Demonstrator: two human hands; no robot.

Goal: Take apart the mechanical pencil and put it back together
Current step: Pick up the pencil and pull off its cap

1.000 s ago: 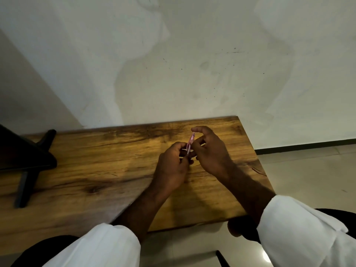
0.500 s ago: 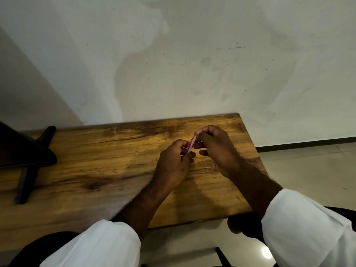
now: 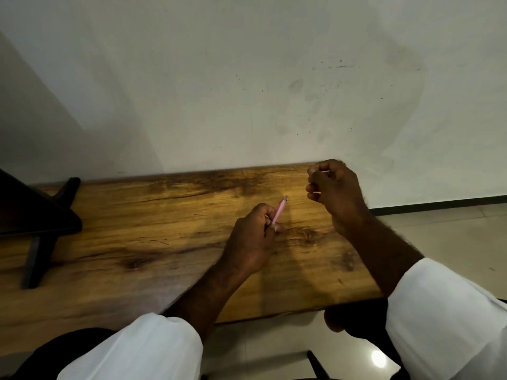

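Note:
A slim pink mechanical pencil (image 3: pixel 279 211) sticks out of my left hand (image 3: pixel 253 237), tilted up and to the right, its small metal end uppermost. My left hand grips the pencil's lower part just above the wooden table (image 3: pixel 153 237). My right hand (image 3: pixel 333 192) is raised near the table's far right corner, apart from the pencil, with its fingers curled and pinched together. Whether a small part sits between those fingertips is too small to tell.
A dark stand with a black leg (image 3: pixel 38 229) rests on the table's left end. A white wall (image 3: pixel 247 78) rises right behind the table. Tiled floor (image 3: pixel 439 237) lies to the right, and the table's near edge runs in front of my sleeves.
My right hand has pulled away from the pencil's top, moving up and to the right. The left hand keeps hold of the pencil, which now stands free of the right hand.

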